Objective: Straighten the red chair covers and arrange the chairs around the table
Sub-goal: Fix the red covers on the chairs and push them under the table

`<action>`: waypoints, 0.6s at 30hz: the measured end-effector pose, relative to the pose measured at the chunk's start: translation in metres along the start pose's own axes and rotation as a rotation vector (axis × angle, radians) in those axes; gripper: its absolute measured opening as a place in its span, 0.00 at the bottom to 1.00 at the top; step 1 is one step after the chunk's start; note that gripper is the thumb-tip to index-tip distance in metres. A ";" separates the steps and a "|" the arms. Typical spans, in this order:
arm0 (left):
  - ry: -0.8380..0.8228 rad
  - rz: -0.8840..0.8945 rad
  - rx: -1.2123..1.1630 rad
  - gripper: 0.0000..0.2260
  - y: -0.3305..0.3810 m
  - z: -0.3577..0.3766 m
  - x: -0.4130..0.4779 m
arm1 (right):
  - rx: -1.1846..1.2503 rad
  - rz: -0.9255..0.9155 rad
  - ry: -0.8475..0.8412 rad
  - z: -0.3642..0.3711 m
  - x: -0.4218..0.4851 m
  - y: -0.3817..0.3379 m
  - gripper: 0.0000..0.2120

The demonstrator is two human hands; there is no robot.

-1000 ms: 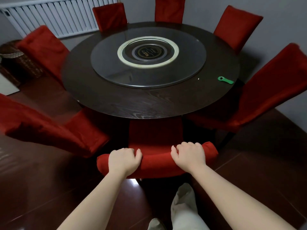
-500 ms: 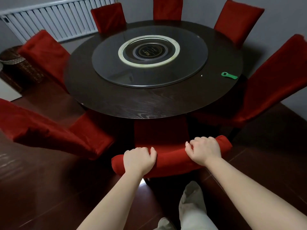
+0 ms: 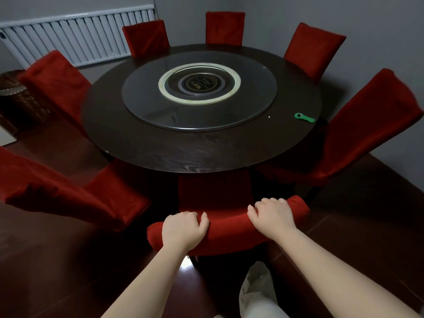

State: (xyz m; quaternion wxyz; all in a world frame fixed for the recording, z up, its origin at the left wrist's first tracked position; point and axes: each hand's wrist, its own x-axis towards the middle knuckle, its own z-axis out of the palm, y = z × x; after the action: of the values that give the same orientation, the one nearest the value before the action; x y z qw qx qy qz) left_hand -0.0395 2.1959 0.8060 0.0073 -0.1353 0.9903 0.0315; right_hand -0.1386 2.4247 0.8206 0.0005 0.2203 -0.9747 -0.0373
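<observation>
A round dark wooden table [image 3: 199, 154] fills the middle of the view, ringed by several chairs in red covers. The nearest red-covered chair [image 3: 227, 226] stands in front of me, its seat tucked under the table's near edge. My left hand [image 3: 183, 228] grips the top of its backrest on the left side. My right hand [image 3: 271, 214] grips the same backrest top toward the right. The backrest top sits slightly slanted, its right end farther from me.
A glass turntable [image 3: 199, 115] lies on the table's centre, and a green bottle opener [image 3: 304, 118] near its right edge. A white radiator [image 3: 75, 40] lines the back wall. A wicker basket [image 3: 20, 97] stands at the left. Neighbouring chairs [image 3: 68, 198] [image 3: 358, 136] flank mine closely.
The chair with both my hands on its backrest has shifted to the right and turned a little, its right end now farther forward. My view has lifted slightly.
</observation>
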 end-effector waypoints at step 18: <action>-0.222 0.165 -0.167 0.23 0.052 -0.085 0.063 | 0.339 -0.009 -0.084 -0.063 -0.019 0.110 0.37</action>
State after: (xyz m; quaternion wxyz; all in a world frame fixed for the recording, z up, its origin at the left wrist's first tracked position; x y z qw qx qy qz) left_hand -0.1145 2.2240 0.8928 0.1027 -0.0492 0.9851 0.1288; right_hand -0.1676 2.5270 0.8913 -0.0774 0.2200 -0.9652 0.1182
